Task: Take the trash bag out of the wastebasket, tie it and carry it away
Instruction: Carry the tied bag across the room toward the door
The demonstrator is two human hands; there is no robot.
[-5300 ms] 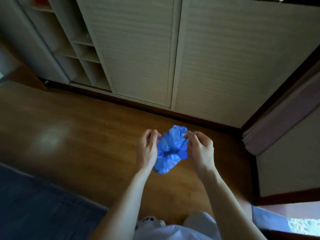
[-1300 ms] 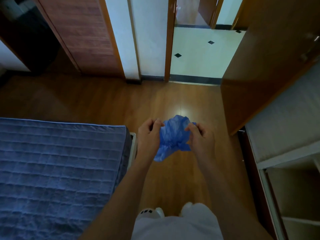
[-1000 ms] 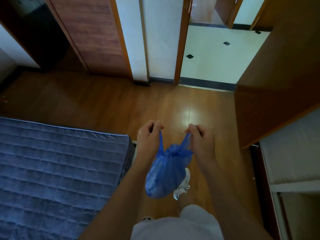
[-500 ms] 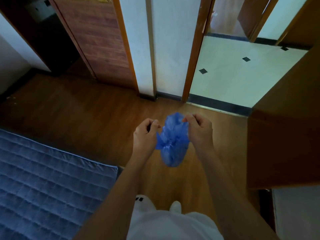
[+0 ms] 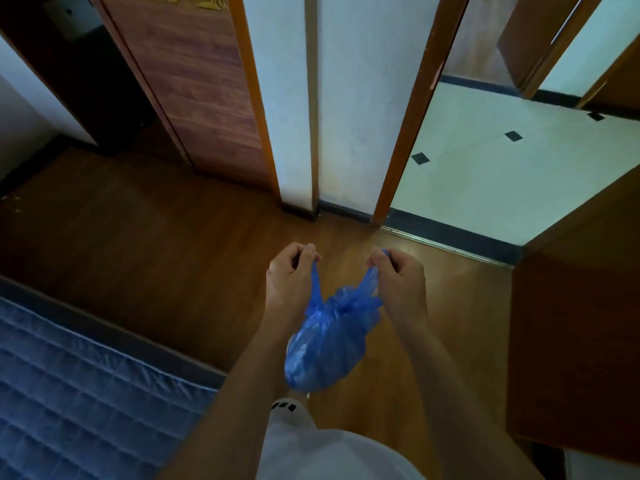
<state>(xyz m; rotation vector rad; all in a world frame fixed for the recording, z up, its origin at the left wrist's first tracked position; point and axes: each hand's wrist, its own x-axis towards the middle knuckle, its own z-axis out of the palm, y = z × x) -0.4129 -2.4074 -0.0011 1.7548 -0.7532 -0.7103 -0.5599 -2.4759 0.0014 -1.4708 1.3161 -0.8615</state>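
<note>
A small blue trash bag (image 5: 325, 344) hangs in front of me above the wooden floor. Its mouth is gathered into a bunch, and two stretched ends run up from that bunch. My left hand (image 5: 289, 284) pinches the left end and my right hand (image 5: 398, 282) pinches the right end. The hands are apart, with the bag's bulging body sagging between and below them. No wastebasket is in view.
A blue quilted bed (image 5: 79, 393) fills the lower left. An open wooden door (image 5: 581, 323) stands at the right. Ahead, a doorway leads onto a pale tiled floor (image 5: 502, 178). A wooden cabinet (image 5: 194, 88) stands at the upper left.
The bag was bunched high between my close hands half a second ago; now my hands have spread apart and the bag hangs lower from its two ends. I have moved nearer the doorway.
</note>
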